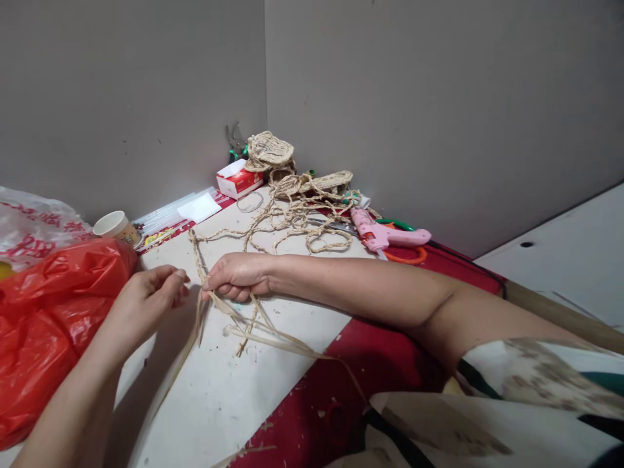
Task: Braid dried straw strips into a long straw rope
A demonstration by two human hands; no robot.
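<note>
My right hand (pixel 240 275) is closed around a braided straw cord (pixel 198 250), near where its loose flat strands (pixel 273 338) fan out over the white tabletop. A short knotted end hangs below my fingers. To the left, my left hand (pixel 158 292) is a little apart from the braid, with its fingers curled in toward the thumb. Whether anything thin lies between those fingertips is hidden. One long pale strand (pixel 178 370) runs from the braid down toward the near edge of the table. Behind my right hand, more of the cord (pixel 287 221) lies in loose tangled loops.
A red plastic bag (pixel 63 312) bulges at the left beside a paper cup (pixel 116 226). Clear glue sticks (pixel 170 209), a tissue box (pixel 238 180), pruning shears (pixel 236 143) and coiled straw rope (pixel 270 149) stand at the back. A pink glue gun (pixel 383 234) and orange-handled scissors (pixel 404 255) lie right.
</note>
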